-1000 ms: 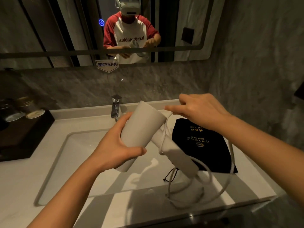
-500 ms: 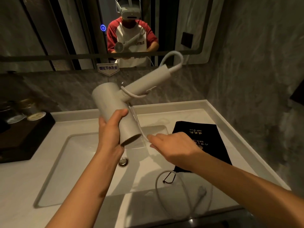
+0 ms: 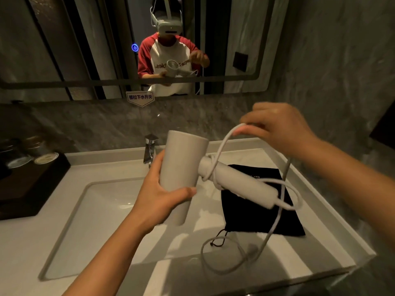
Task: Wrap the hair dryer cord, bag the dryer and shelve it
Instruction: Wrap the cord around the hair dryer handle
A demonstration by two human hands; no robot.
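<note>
Over a sink, the left hand is wrapped around the barrel of a white dryer. The right hand pinches the cord overhead. A turn or two seems to circle the handle; blur hides the count. Most of the cord hangs loose. The black bag lies flat on the counter, unused. Bagging and shelving remain.

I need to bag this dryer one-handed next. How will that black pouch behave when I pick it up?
The black pouch lies flat on the counter, so it probably flops and sags when lifted. It looks like thin cloth, likely light. Its drawstring trails loose and may snag.
</note>
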